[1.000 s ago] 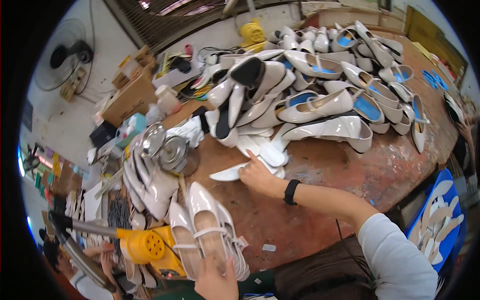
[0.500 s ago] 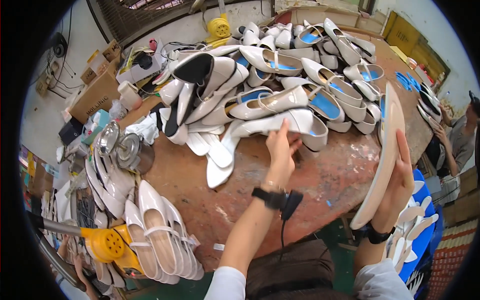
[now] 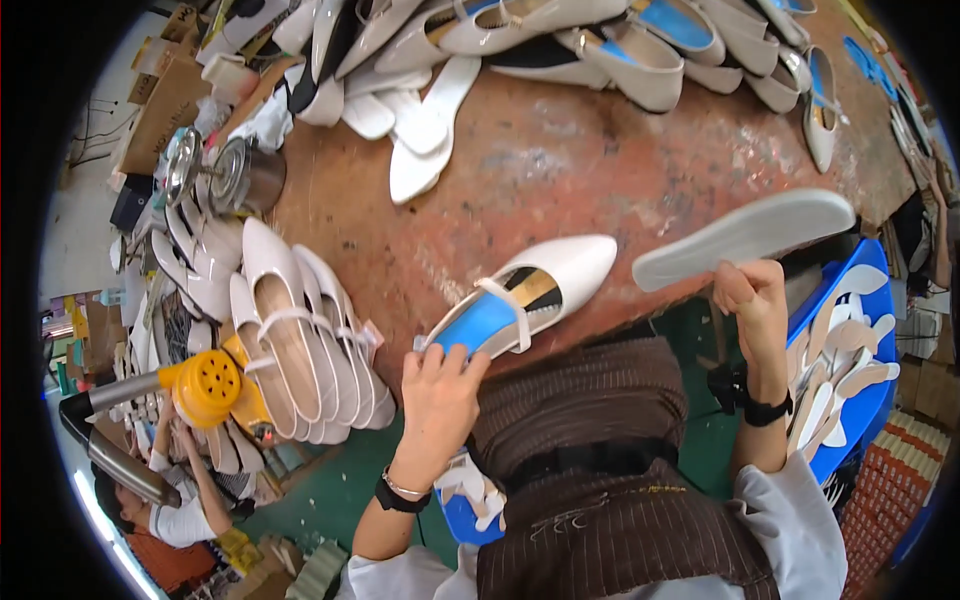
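My left hand (image 3: 440,400) is closed on the heel of a cream pointed strap shoe (image 3: 585,270). The shoe rests near the table's front edge, toe pointing away to the right, with blue lining at the heel and a dark and yellow patch farther forward. My right hand (image 3: 752,298) pinches an insole (image 3: 750,236) by its near edge and holds it up to the right of the shoe, pale grey face showing. Insole and shoe are apart. White sole-shaped pieces (image 3: 415,140) lie farther back on the red-brown table (image 3: 560,170).
Cream shoes (image 3: 650,85) are heaped along the back. At left stand nested strap shoes (image 3: 280,270), a metal pot (image 3: 262,180) and a yellow round device (image 3: 207,388) on a pipe. A blue crate (image 3: 880,290) of insoles is at right. People work at lower left and far right.
My view has tilted down. My left hand has come back from the heap and now holds a shoe at the near edge. The insole in my right hand has turned from upright to nearly level.
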{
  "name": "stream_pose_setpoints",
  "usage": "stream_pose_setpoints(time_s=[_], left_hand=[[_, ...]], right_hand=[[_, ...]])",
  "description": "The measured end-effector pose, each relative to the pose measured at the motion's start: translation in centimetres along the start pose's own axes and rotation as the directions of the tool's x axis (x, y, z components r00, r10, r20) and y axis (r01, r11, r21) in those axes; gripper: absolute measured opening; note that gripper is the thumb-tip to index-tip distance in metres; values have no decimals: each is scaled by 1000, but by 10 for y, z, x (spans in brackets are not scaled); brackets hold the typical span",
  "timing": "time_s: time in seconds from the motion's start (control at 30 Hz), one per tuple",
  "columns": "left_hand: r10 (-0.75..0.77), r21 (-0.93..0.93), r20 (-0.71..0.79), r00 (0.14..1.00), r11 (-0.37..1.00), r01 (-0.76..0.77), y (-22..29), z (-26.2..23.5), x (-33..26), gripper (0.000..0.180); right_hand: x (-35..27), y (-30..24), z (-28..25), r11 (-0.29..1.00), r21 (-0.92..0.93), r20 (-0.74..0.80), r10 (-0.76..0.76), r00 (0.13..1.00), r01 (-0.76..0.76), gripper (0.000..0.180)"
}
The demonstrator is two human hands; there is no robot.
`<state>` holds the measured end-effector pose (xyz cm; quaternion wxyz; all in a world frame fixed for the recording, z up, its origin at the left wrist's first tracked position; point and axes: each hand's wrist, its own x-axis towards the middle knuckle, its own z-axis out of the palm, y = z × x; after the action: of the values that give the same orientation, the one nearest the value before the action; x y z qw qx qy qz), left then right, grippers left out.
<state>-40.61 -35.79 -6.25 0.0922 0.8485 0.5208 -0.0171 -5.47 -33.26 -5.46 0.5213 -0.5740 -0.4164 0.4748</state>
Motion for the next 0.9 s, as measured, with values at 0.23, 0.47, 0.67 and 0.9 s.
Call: stream_pose_setpoints(time_s=[0.23,0.47,0.67,0.9], left_hand=[[-245,-165,-299,922,965,203,33,34,10,28],[-446,-406,-445,777,873,269,46,53,6,11],[-345,-296,-590,730,934,202,36,75,-10,16],[-300,-333,-661,688,939,90,14,92,-11,49]], right_hand=[[9,-4,33,985,-102,37,-133,990,136,24],[10,-17,28,974,167,95,-170,981,152,54],[17,2,67,275,-594,701,-284,654,756,48],[20,54,150,598,-192,750,-422,509,778,22]])
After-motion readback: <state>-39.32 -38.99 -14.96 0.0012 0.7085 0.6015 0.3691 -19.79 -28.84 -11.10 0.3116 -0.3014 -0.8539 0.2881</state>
